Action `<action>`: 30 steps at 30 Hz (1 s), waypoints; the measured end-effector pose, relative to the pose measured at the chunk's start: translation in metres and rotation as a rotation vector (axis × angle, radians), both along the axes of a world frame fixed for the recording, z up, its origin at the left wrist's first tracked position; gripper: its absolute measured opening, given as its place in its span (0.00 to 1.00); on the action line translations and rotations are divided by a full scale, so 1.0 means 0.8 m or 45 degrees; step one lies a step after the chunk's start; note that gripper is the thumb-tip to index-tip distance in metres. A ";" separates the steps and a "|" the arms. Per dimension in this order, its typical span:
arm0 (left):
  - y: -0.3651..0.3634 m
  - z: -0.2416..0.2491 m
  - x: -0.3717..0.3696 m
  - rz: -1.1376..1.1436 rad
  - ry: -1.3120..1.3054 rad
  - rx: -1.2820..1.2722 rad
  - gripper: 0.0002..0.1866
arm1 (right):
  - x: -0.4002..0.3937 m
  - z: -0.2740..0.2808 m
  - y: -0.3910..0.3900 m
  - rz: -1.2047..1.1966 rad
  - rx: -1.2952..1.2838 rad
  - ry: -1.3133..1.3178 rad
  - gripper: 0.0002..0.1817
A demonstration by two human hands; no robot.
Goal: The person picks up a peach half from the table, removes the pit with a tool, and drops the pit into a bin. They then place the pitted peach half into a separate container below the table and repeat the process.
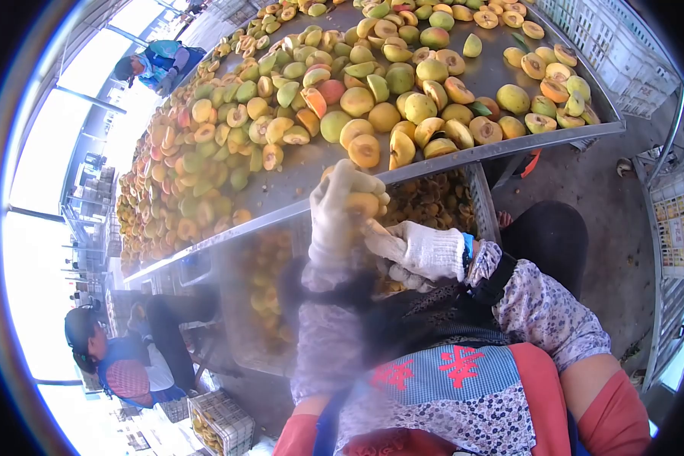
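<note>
My left hand, in a pale glove, is closed around a peach half just off the near edge of the metal table. The white-gloved right hand is beside it, fingers curled and reaching against the held fruit. Whatever those right fingers hold, if anything, is hidden. Many halved peaches lie on the table, some cut side up with brown centres. Below the table edge, behind my hands, a container of cut pieces shows in part.
White plastic crates are stacked at the upper right. A metal rack with a crate stands at right. One person works beyond the table; another sits at lower left near a crate of fruit.
</note>
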State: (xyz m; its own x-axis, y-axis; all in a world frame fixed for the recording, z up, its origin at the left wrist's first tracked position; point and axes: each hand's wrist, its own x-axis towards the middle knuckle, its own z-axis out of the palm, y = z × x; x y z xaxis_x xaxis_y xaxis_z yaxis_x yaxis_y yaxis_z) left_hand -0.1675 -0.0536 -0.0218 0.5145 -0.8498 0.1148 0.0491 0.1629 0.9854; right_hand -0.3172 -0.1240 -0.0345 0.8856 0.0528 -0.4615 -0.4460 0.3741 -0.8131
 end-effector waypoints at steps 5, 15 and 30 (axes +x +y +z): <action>-0.007 0.007 -0.015 0.048 0.753 -0.099 0.17 | 0.002 -0.015 -0.008 0.176 0.516 -0.042 0.32; 0.087 0.026 0.078 0.396 0.731 -0.591 0.12 | -0.013 -0.018 -0.010 0.367 -1.383 0.157 0.24; -0.093 -0.012 0.028 0.417 -1.515 1.139 0.28 | -0.013 -0.025 -0.020 -0.157 -1.492 0.021 0.21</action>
